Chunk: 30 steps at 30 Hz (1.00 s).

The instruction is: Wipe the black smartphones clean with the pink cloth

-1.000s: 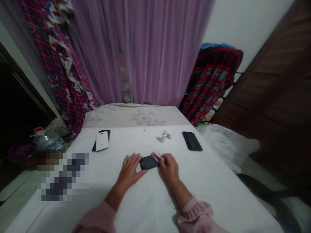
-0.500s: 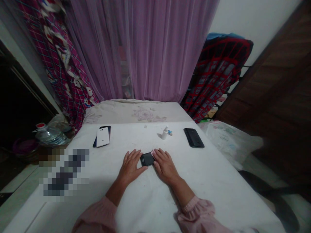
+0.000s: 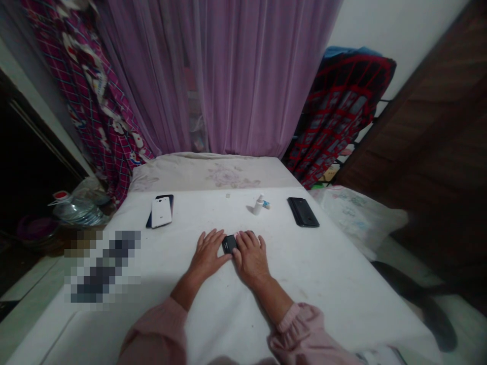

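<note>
A small black mobile phone (image 3: 230, 244) lies face up on the white tablecloth. My left hand (image 3: 208, 256) steadies its left end, with the thumb at the near edge and the fingers at the far corner. My right hand (image 3: 251, 256) is laid over the phone's right part, covering much of it. A bit of pale pink cloth (image 3: 236, 234) peeks out under the right fingers, pressed on the phone; most of it is hidden.
Beyond my hands stand a small white spray bottle (image 3: 258, 205) and a blue-and-white item (image 3: 267, 204). A white phone (image 3: 162, 212) overlaps a dark one at left; black phones (image 3: 303, 212) lie stacked at right. A blurred-out patch (image 3: 106, 266) covers something near the left edge.
My right hand has slid left across the phone with the cloth, covering more of the screen. My left hand stays at the phone's left end.
</note>
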### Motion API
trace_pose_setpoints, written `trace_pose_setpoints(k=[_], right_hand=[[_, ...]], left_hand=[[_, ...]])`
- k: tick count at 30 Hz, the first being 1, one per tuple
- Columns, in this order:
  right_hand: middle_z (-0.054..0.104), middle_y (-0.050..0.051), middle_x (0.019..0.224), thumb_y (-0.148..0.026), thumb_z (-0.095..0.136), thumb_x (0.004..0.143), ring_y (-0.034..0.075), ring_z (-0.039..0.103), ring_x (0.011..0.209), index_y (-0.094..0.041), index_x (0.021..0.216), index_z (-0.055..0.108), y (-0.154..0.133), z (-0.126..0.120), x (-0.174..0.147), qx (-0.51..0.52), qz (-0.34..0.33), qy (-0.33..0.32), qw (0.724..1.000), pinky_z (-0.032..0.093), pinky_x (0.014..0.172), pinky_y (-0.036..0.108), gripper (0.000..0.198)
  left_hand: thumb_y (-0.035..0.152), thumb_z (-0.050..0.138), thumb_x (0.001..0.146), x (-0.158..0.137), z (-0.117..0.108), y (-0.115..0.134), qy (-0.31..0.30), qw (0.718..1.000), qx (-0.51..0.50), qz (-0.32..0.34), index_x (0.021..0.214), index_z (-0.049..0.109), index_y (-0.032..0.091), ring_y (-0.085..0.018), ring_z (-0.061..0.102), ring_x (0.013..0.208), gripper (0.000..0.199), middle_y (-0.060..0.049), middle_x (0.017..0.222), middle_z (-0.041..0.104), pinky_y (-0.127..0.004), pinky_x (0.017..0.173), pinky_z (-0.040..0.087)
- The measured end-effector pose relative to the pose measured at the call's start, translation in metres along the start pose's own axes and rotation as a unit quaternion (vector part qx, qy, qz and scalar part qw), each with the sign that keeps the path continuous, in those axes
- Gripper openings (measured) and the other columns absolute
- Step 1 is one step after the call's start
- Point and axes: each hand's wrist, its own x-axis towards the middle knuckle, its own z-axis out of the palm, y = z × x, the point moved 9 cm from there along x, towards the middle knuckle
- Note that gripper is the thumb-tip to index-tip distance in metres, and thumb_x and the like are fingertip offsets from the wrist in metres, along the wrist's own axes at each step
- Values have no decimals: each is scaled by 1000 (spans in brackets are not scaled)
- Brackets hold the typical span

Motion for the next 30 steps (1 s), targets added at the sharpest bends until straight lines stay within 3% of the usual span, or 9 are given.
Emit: trace_pose_setpoints(k=[5,11,14,19,25,30], right_hand=[[54,7,139,-36,43,96,27,39,132,-24,135,52,-15,1,2,17,-11,-19,1000,18,111,51,42],[53,11,139,-33,40,97,32,39,132,-20,135,53,33,-9,-8,-43,79,16,996,20,108,56,42],[54,13,138,-33,40,96,32,39,132,-19,135,53,45,-12,-10,-63,94,23,993,20,107,56,43],[54,12,138,-33,41,96,31,38,133,-19,135,53,23,-4,1,-41,71,7,997,17,109,55,43],[56,9,136,-35,44,95,28,41,131,-24,133,55,-18,5,12,19,3,-25,999,17,110,52,41],[56,8,137,-34,41,97,29,39,132,-24,133,55,6,-4,5,2,42,2,999,16,110,55,40]], left_hand=[[27,63,82,11,3,3,-29,1000,0,7,133,51,23,-26,35,140,53,-7,147,47,-51,118,17],[44,64,84,11,7,0,-12,1000,-7,27,133,50,22,-28,34,140,56,-8,147,47,-52,118,16],[46,62,85,10,9,-1,-3,999,-10,35,133,50,23,-28,34,140,55,-7,146,48,-52,118,15],[44,62,84,10,11,-1,-4,999,-19,41,133,49,25,-27,34,140,54,-7,146,48,-51,118,15],[26,56,82,11,9,0,-11,999,-22,32,135,49,25,-26,35,140,53,-6,146,49,-50,118,14],[38,61,83,13,9,-2,-20,999,-22,30,132,51,24,-27,33,141,52,-6,147,47,-51,118,15]])
